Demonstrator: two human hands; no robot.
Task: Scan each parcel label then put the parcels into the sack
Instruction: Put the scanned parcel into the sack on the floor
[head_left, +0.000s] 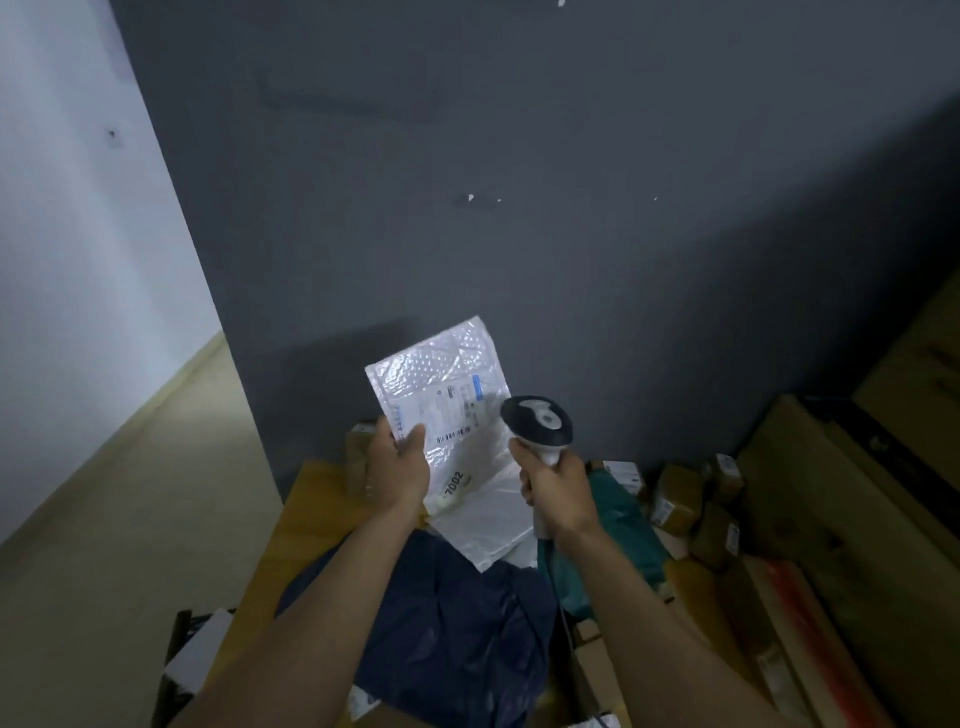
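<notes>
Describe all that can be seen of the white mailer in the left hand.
The mailer is a white, glossy bubble envelope. It is held up, tilted, its face toward the camera. A printed label with a barcode is stuck on it. The left hand grips its lower left edge, thumb on the label. The scanner is beside it.
</notes>
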